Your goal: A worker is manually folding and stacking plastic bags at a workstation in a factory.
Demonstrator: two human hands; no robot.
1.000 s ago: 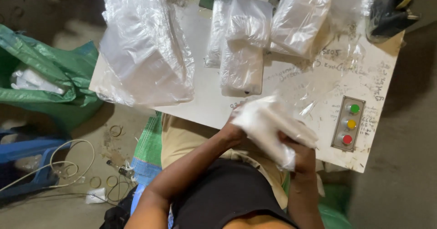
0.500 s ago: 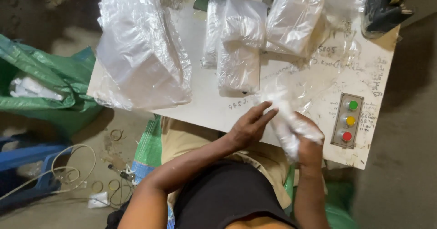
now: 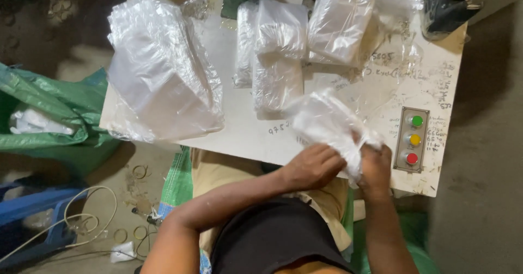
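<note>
Left hand: your left hand (image 3: pixel 313 167) is curled over the near edge of the white table (image 3: pixel 239 137), fingers bent and closed on the lower part of the crumpled clear plastic bag (image 3: pixel 327 122).
Right hand: your right hand (image 3: pixel 376 167) is fisted around the same bag's right end, just beside the control box (image 3: pixel 412 139).
Bag position: held between both hands at the table's front edge, its upper part resting on the tabletop.
Control box: grey panel with green, yellow and red buttons in a column.
Table, left: large heap of clear plastic sheets (image 3: pixel 158 72), overhanging the edge.
Table, far side: stacked packs of clear bags (image 3: pixel 275 50), another pack (image 3: pixel 338 23) to their right.
Floor, left: green sack (image 3: pixel 49 116), well apart from the hands.
Floor, near: white cable (image 3: pixel 81 225) looped beside the blue crate (image 3: pixel 27 214).
</note>
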